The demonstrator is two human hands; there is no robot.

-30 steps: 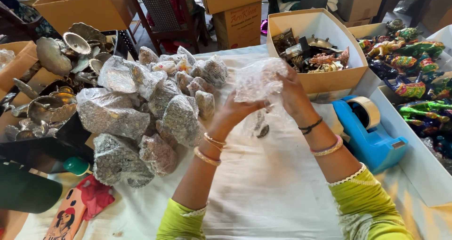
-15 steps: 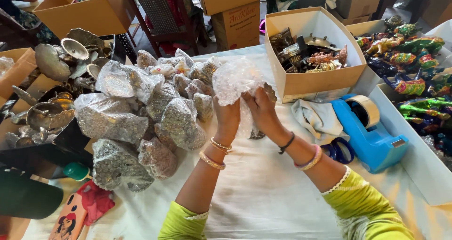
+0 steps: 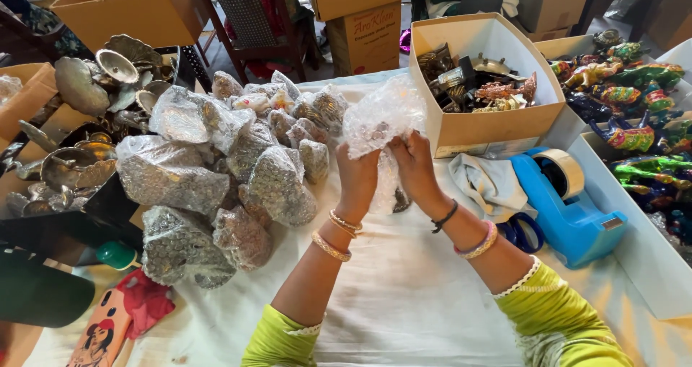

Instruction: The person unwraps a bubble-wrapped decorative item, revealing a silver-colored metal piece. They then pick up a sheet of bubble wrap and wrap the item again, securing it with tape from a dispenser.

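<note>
Bubble wrap (image 3: 380,118) sat bunched above the cloth (image 3: 404,295), your left hand (image 3: 358,176) and right hand (image 3: 412,167) both pinching it shut around something, wrapped pile (image 3: 231,172) just left.

**A crowded packing room**

A white cloth covers the desk (image 3: 404,302). Behind it stand brown cardboard boxes (image 3: 364,10) and a dark chair with a mesh back (image 3: 249,10) (on a grey floor (image 3: 310,68)). The light is soft and even.
</note>
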